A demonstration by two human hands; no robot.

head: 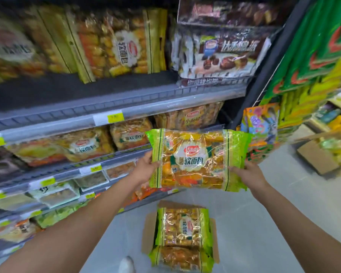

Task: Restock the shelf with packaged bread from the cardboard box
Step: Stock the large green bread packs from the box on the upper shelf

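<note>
I hold a large green-and-gold bag of packaged bread [197,160] flat in front of me at shelf height. My left hand [146,167] grips its left edge and my right hand [250,173] grips its lower right edge. Below on the floor sits the open cardboard box [146,237] with two more bread bags [183,225] lying in it. The upper shelf [87,91] has an empty dark stretch in front of upright bread bags [124,44]. The shelf below holds more bags of the same bread [85,144].
Chocolate cake packs [222,54] fill the right end of the upper shelf. Green hanging snack packs [311,56] jut out at the right. A second cardboard box [323,156] stands on the floor at right. Price tags [114,116] line the shelf rails. A white shoe [126,265] shows below.
</note>
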